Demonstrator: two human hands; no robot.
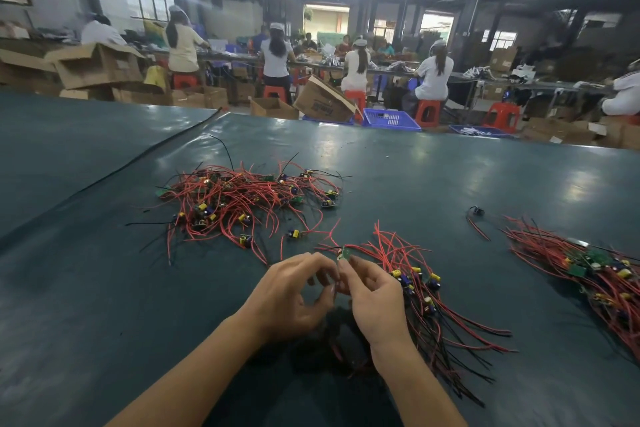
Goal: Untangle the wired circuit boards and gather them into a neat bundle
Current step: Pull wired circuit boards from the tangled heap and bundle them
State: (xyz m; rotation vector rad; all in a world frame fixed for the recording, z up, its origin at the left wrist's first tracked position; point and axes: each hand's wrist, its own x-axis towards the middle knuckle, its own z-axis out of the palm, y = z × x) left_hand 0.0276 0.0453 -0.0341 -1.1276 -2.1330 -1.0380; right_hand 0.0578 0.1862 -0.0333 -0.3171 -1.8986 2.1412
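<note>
**Two hands meet over one small board**

Head view: the right hand [374, 302] pinches a small green circuit board [345, 253] at its fingertips, and red wires run from the board up and to the right. The left hand [294, 295] has its fingers curled, with the tips right against those of the right hand. Whether it grasps a wire cannot be told, as the fingers hide the spot.

A bundle [424, 288] of boards with red and black wires lies just beside the right hand, partly hidden under the wrist. The tangled pile [242, 198] sits further back on the dark green table [104, 288], well apart from the hands. A second bundle [602, 274] at the right is cut off by the picture's edge. One loose piece [476, 215] lies between the two bundles, too small to make out.
</note>
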